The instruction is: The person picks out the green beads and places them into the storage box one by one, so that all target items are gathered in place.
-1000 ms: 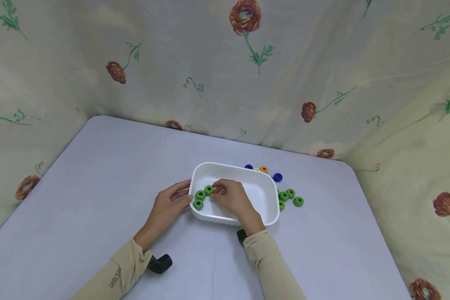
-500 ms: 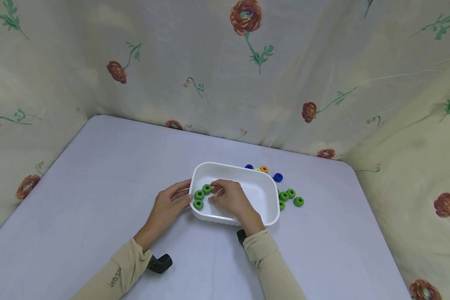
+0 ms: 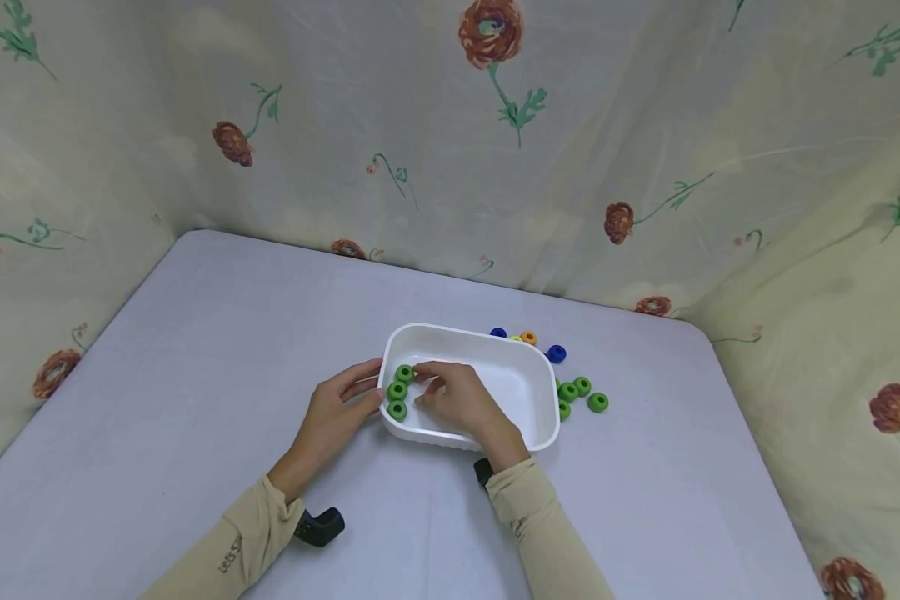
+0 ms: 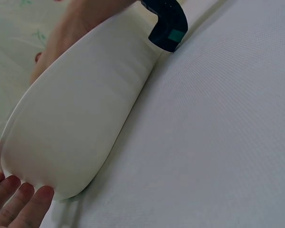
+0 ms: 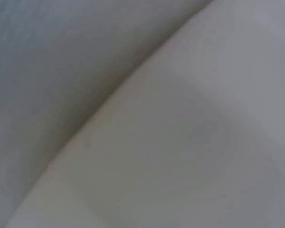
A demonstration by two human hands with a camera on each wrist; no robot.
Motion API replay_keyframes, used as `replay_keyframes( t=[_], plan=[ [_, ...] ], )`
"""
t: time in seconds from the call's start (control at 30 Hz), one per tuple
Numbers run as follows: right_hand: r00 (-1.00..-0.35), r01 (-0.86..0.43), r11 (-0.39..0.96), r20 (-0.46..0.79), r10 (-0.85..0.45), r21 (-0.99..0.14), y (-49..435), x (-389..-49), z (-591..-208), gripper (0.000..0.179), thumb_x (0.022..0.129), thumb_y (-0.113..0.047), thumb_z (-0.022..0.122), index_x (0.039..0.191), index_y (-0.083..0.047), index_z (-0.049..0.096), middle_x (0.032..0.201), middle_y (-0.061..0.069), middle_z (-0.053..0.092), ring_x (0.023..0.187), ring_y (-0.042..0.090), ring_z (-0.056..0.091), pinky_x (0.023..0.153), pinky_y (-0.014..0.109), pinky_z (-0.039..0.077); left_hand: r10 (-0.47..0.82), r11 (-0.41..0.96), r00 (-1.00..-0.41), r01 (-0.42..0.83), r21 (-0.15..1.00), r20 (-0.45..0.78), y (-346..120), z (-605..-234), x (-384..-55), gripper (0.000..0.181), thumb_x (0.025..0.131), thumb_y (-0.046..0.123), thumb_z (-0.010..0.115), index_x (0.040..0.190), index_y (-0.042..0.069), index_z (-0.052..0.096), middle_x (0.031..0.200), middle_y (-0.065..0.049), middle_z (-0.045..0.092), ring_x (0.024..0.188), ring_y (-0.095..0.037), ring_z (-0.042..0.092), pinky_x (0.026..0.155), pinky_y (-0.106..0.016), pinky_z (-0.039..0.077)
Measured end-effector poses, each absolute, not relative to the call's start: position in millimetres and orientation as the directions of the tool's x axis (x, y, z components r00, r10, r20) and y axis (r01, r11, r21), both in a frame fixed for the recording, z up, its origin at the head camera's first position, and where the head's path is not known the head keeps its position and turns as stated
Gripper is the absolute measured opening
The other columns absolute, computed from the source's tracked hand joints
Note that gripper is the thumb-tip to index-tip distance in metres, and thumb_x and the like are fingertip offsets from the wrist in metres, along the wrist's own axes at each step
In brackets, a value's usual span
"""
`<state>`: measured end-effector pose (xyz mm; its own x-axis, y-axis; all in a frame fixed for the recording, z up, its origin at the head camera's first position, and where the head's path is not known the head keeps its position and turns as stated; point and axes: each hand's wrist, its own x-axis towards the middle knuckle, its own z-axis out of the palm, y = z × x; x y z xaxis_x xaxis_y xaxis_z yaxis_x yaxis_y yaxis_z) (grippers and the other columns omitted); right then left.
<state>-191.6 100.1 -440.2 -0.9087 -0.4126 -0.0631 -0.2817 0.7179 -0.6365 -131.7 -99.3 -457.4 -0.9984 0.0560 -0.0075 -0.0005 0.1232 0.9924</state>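
"Where is the tray's [image 3: 523, 396] farthest green bead [image 3: 405, 374] lying?"

"I'm seeing it near the left wall [image 3: 390, 360], just left of the right hand [image 3: 461, 400], which is touching it, grasping nothing. The left hand [image 3: 337, 408] is gripping that wall."

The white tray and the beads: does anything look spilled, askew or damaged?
Nothing plainly damaged or tipped stands out. The white tray sits upright, three green beads lined along its left end. Other beads lie loose outside it, but nothing shows a spill.
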Motion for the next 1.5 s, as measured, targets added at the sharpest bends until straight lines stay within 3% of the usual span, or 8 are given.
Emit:
replay_keyframes(
  t=[0.6,0.97,1.5],
  plan=[
    [-0.914,-0.26,0.73,-0.082,-0.396,-0.632,99,-191,-441,0.049,0.081,-0.009,0.079,0.129,-0.011,0.068,0.114,0.004,0.074,0.093,0.018,0.069,0.086,0.033,0.056,0.043,0.13,-0.998,-0.029,0.991,-0.035,-98,-457,-132,0.048,0.096,0.011,0.063,0.143,0.01,0.054,0.149,-0.01,0.055,0.133,-0.029,0.058,0.095,-0.022,0.06],
    [-0.934,-0.285,0.719,0.014,-0.357,-0.634,105,-189,-433,0.036,0.089,-0.008,0.072,0.125,-0.007,0.069,0.121,0.009,0.073,0.096,0.021,0.071,0.09,0.039,0.059,0.042,0.139,-0.998,-0.038,0.99,-0.045,-98,-458,-131,0.048,0.096,0.012,0.063,0.144,0.011,0.054,0.15,-0.009,0.054,0.134,-0.028,0.058,0.094,-0.022,0.06],
    [-0.983,-0.186,0.68,0.13,-0.133,-0.709,163,-167,-415,0.027,0.096,-0.021,0.068,0.12,-0.008,0.072,0.113,0.008,0.074,0.098,0.022,0.07,0.082,0.029,0.06,0.039,0.126,-0.999,-0.031,0.992,-0.036,-98,-459,-131,0.048,0.096,0.011,0.063,0.143,0.012,0.054,0.149,-0.01,0.055,0.133,-0.029,0.058,0.095,-0.023,0.06]
  ],
)
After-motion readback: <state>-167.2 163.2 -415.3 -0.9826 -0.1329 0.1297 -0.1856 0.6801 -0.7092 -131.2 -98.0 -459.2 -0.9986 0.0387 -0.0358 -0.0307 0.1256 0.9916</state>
